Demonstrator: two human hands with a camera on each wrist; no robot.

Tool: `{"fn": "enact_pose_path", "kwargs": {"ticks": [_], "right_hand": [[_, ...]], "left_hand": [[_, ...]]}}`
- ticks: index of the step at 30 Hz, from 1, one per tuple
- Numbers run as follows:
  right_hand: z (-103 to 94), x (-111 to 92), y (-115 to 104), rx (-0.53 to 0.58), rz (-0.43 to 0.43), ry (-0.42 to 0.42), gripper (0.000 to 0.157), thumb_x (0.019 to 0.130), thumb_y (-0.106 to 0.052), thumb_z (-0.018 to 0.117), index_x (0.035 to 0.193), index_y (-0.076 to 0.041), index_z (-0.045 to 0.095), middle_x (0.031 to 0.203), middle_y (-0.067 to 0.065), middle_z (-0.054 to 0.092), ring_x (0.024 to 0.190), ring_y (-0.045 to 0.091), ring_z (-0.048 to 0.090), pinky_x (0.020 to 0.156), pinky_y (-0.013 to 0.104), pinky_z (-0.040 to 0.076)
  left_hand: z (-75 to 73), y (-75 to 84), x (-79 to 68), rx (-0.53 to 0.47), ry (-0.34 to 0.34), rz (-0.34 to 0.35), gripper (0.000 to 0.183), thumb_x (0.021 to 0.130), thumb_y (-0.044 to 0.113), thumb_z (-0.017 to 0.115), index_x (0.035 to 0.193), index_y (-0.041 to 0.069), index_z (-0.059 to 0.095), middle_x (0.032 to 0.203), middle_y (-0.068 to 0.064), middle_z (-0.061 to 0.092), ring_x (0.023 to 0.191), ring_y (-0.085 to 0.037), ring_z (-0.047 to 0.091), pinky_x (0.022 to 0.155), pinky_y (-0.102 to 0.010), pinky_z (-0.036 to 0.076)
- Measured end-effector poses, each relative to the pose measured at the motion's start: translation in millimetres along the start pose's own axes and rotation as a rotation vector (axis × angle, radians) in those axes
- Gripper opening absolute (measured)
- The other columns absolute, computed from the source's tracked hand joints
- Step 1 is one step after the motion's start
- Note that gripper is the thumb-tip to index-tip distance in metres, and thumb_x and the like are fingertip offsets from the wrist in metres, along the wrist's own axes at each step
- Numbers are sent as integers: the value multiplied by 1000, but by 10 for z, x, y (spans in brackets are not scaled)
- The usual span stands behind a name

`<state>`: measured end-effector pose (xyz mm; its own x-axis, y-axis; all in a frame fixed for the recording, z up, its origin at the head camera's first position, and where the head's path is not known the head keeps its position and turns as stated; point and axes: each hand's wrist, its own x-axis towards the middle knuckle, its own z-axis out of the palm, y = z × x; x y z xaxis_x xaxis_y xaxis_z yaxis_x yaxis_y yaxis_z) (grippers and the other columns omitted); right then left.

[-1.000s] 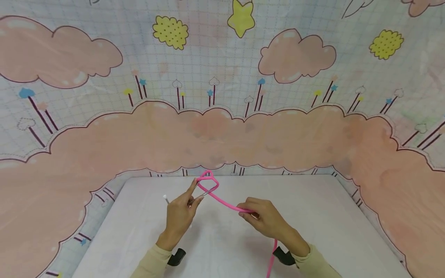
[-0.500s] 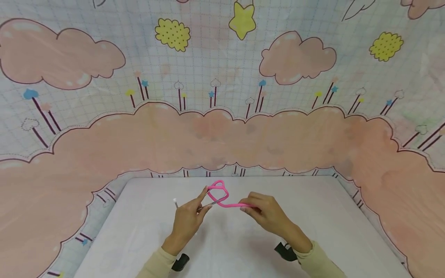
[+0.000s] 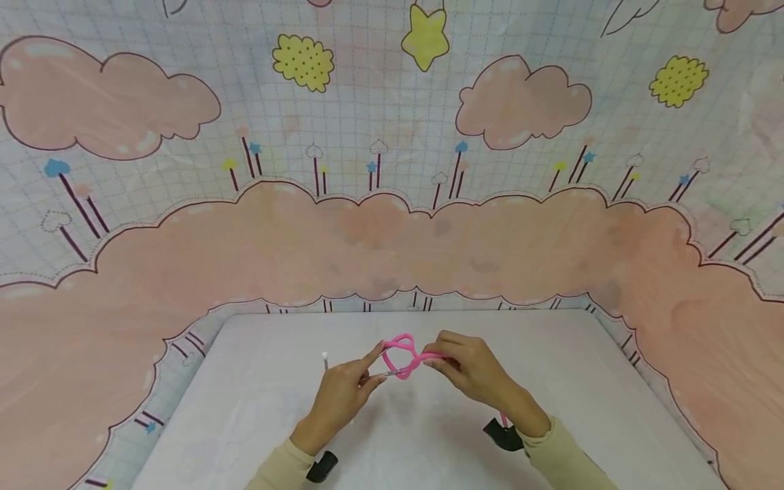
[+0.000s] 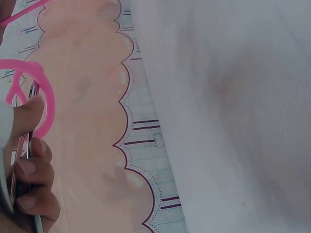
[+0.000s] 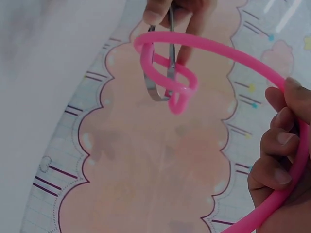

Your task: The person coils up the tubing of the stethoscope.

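My left hand grips a slim shiny metal tool with two rods, its thumb and index finger spread along them. One end of the tool carries a white knob. A thick, smooth pink cord lies in loops around the rods, just beyond the left fingertips. To the right, my right hand pinches the same cord, its fingers curled round the length that runs through the palm. Only a short stretch of cord spans the two hands, held above the table. In the left wrist view, loops of the cord show beside the thumb.
Both hands are over a white table. A cloud-patterned backdrop rises behind it and along the sides. Black straps sit near the wrists.
My left hand has moved right and down with the tool, closer to the right hand. The cord between them has shortened and now bends around the thumb-side rod. The right hand has shifted slightly upward.
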<state>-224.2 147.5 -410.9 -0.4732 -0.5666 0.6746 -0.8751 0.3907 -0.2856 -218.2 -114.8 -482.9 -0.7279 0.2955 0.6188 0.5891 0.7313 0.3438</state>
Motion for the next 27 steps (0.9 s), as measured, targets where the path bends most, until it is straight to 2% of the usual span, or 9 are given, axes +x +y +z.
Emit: {"fn": "enact_pose_path", "kwargs": {"ticks": [4,8,15,22,27], "right_hand": [[8,32,7,-3,-8,10,12,86,-15,75,97,-11,74,77,-5,58,64,1,48,58,6,41],[19,59,32,2,-15,25,21,77,-4,80,96,-10,73,77,-4,58,63,2,47,58,7,41],[35,82,80,31,10,28,15,82,-9,78,95,-10,73,80,-3,61,66,2,49,60,9,45],[62,88,131,35,36,33,17,82,-9,78,98,-8,73,81,-2,62,66,4,50,59,12,47],[92,85,166,38,53,39,19,80,-6,79,97,-9,73,80,-3,62,66,3,48,58,13,46]], "left_hand": [[-9,36,-9,-28,-61,16,65,79,28,81,139,21,58,60,13,50,55,3,34,52,-13,33],[-30,80,-12,-69,-123,36,66,80,28,80,141,22,55,62,12,53,56,3,37,54,-13,36],[-37,109,-24,-82,-196,83,66,81,27,81,142,23,55,62,13,51,56,3,36,55,-12,38],[-60,151,-40,-114,-217,174,64,83,28,79,142,24,54,65,13,56,57,5,41,57,-9,40],[-83,184,-44,-144,-244,173,62,84,28,78,141,26,55,66,13,58,58,5,43,58,-7,41]]}}
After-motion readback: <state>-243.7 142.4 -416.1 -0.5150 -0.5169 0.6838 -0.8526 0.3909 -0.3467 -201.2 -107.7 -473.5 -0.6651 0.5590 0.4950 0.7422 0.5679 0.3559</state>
